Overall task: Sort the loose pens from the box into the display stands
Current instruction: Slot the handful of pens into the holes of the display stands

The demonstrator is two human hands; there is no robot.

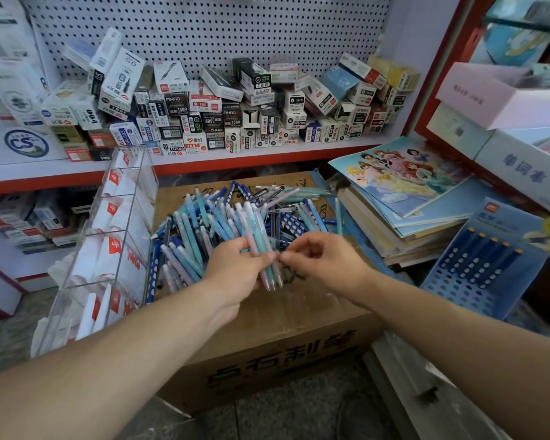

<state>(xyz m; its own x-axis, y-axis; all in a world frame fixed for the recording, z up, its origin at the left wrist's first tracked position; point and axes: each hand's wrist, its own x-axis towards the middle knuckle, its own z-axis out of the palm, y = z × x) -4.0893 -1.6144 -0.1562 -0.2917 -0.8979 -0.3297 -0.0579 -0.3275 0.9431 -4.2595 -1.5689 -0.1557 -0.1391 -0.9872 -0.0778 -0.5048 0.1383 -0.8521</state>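
While the loose pens [200, 223] lie heaped on top of the cardboard box [267, 344], a small bundle [258, 236] of pastel ones stands tips-down in the left hand [235, 268], fingers curled round it. Right hand [318, 258]: thumb and forefinger pinch one barrel at the bundle's edge.

Step in hand, by judgement: gathering like pens. Advice: square the tips, one model per bundle, grip firm.

Clear acrylic stand [115, 249] sits just left of the box. Blue perforated stand [477, 268], holding dark pens, sits to the right, beyond stacked books [410, 217].
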